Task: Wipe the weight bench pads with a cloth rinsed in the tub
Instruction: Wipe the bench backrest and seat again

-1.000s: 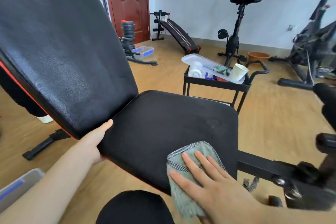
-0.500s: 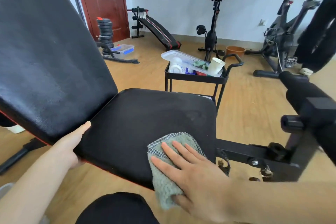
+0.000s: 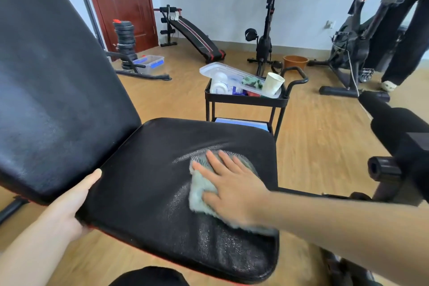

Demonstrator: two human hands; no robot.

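Wooden flooring runs back to a white wall and a dark red door, with gym gear scattered about. Nearest the camera, the black padded bench seat fills the middle, and the tall black inclined back pad rises at 9 to 11 o'clock.

A pale green fluffy cloth lies flat on the seat, right of centre, under the right hand, whose straight, spread fingers press it down rather than clutch it. A wet, beaded patch shines on the seat toward 5 o'clock of the cloth, with a thin damp arc just beyond the fingertips. The left hand holds the seat's left edge below the back pad, thumb lying on top; the fingers underneath are hidden.

Risks, as I judge them: with only a flat palm on it, the cloth could bunch or slide off the near right edge, and the dry left half of the seat and the back pad could be missed.

At 12 o'clock, just behind the seat, stands a black metal trolley carrying a clear plastic tub and a white paper cup; it lies within reach for rinsing. A black foam roller bar juts in at 3 o'clock and could catch the right elbow. Another person's dark trouser legs stand by an exercise bike area at 2 o'clock.
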